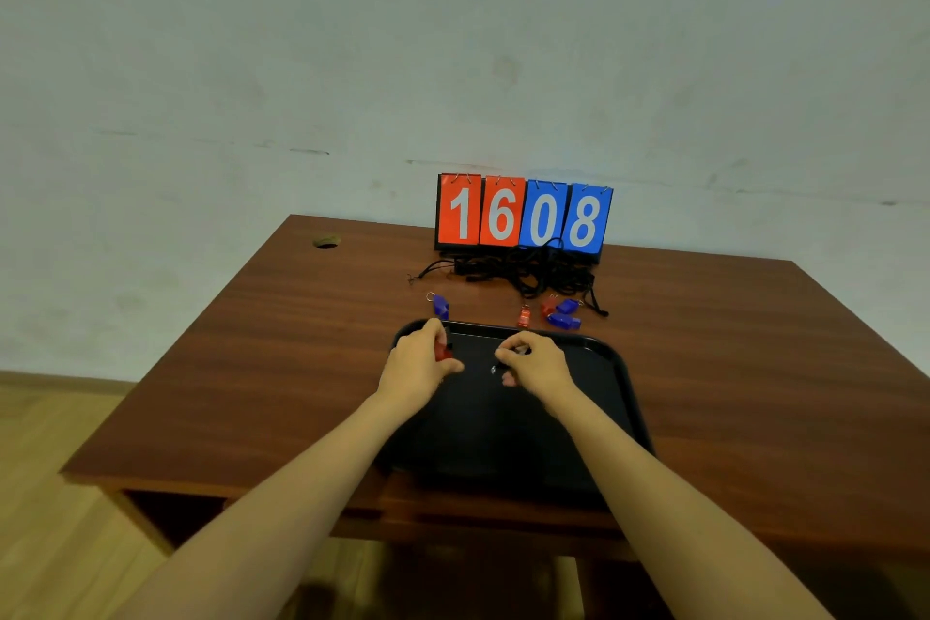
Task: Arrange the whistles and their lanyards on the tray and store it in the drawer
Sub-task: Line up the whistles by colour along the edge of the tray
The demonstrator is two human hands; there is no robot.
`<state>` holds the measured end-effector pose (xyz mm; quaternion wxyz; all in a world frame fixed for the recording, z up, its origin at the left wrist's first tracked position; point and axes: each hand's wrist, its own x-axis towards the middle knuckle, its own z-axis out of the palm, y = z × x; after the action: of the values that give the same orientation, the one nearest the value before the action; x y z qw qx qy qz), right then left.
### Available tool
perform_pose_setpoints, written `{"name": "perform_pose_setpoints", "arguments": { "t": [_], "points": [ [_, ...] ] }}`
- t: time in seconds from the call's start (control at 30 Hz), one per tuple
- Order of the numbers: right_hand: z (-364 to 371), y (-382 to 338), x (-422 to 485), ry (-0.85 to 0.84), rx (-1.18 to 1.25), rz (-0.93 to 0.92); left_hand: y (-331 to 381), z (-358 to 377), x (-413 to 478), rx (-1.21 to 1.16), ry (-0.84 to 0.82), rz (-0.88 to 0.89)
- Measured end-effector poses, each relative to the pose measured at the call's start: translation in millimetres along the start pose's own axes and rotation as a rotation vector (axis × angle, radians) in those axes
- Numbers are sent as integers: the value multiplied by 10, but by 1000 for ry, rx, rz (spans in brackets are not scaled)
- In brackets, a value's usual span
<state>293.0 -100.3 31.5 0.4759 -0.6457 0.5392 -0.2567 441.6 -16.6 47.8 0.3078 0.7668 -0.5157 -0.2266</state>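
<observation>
Left hand (420, 365) curled around red whistle (444, 351) over black tray (611, 370); should set it flat near tray's far-left corner, leaving room for the rest. Right hand (536, 365) pinches something small, maybe a ring or clip; cannot tell. Loose whistles (564, 313) and tangled lanyards (533, 273) lie beyond the tray. Drawer not visible.

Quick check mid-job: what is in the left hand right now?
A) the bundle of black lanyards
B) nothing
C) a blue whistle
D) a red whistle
D: a red whistle shows between the fingers of the left hand over the far left corner of the black tray, while the blue whistles and the black lanyards lie on the table beyond it.
</observation>
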Motion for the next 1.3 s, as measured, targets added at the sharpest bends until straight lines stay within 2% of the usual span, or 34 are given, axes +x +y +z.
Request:
{"name": "perform_pose_setpoints", "arguments": {
  "t": [0.17, 0.37, 0.63, 0.8, 0.93, 1.13, 1.3],
  "points": [
    [12, 40, 22, 32, 88, 111, -79, -25, -55, -31, 81, -11],
    [17, 78, -35, -58, 112, 76, -185, 66, -103, -70, 42, -49],
    [160, 106, 41, -35, -11, 29, -267, 93, -74, -89, 89, -19],
    [309, 61, 139, 40, -58, -57, -360, 65, -1, -60, 147, 11],
    [447, 57, 261, 28, -168, -126, -419, 64, 29, -105, 182, 23],
    [525, 151, 427, 11, -215, -113, -452, 80, 50, -70, 101, 78],
    [550, 188, 509, 12, -294, -135, -512, 66, 107, -18, 124, 59]
  ]
}}
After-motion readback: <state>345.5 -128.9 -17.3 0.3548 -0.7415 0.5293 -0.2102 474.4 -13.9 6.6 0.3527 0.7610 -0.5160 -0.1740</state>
